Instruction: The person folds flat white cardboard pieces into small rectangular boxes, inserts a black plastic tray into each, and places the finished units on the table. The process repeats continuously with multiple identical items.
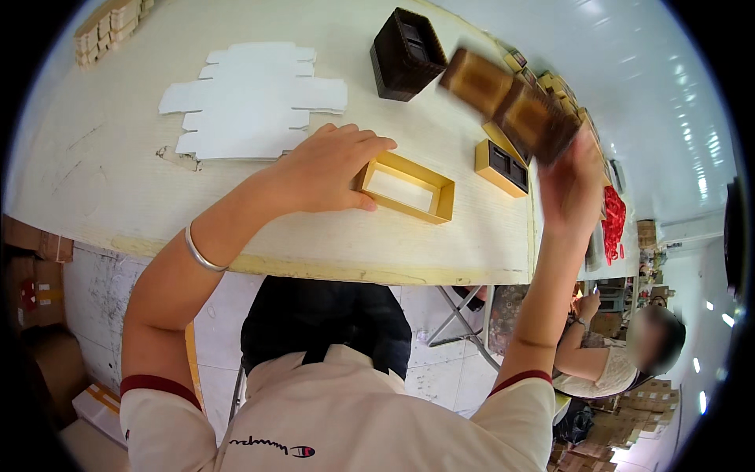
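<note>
We noted the left hand [330,169] at frame centre, fingers pressed on the empty gold tray [406,187], while the right hand [568,185] gripped a blurred brown insert [510,102] upper right.

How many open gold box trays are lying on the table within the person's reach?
2. One gold tray with a white inside lies under the left hand; a second gold tray with a dark insert sits further right. Others may hide behind the right hand.

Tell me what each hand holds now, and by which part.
The right hand grips a blurred brown tray by its near end. The left hand rests its fingers on the gold box, at its left end.
</note>
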{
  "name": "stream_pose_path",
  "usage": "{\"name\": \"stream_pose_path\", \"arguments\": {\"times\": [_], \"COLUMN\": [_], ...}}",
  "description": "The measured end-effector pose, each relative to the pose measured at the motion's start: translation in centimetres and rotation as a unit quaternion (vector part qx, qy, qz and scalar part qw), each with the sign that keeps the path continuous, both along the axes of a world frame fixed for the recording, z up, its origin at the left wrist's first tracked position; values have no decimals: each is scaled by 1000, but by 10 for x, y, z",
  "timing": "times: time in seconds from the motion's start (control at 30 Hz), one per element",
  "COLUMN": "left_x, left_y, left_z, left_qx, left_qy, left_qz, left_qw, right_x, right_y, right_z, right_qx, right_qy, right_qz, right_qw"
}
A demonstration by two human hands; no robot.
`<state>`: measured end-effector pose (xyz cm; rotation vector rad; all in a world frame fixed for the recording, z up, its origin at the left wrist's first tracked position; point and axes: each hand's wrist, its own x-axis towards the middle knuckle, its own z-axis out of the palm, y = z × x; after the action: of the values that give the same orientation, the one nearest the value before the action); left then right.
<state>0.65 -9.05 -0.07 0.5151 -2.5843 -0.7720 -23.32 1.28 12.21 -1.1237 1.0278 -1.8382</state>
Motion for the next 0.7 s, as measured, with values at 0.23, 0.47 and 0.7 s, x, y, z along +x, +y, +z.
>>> {"name": "stream_pose_path", "arguments": {"times": [0.23, 0.47, 0.7], "left_x": [-5, -7, -8], "left_y": [8, 11, 16], "left_z": [7, 5, 14], "left_qx": [56, 59, 85], "left_qy": [-19, 0, -44], "left_qz": [4, 43, -15], "left_qw": [998, 997, 995], "right_x": [-22, -12, -5], "right_y": [72, 53, 47], "right_z": [-90, -76, -89], "right_qx": [254, 287, 347], "right_qy": [-115, -113, -54], "right_qz": [12, 97, 55], "right_qw": [960, 946, 935]}}
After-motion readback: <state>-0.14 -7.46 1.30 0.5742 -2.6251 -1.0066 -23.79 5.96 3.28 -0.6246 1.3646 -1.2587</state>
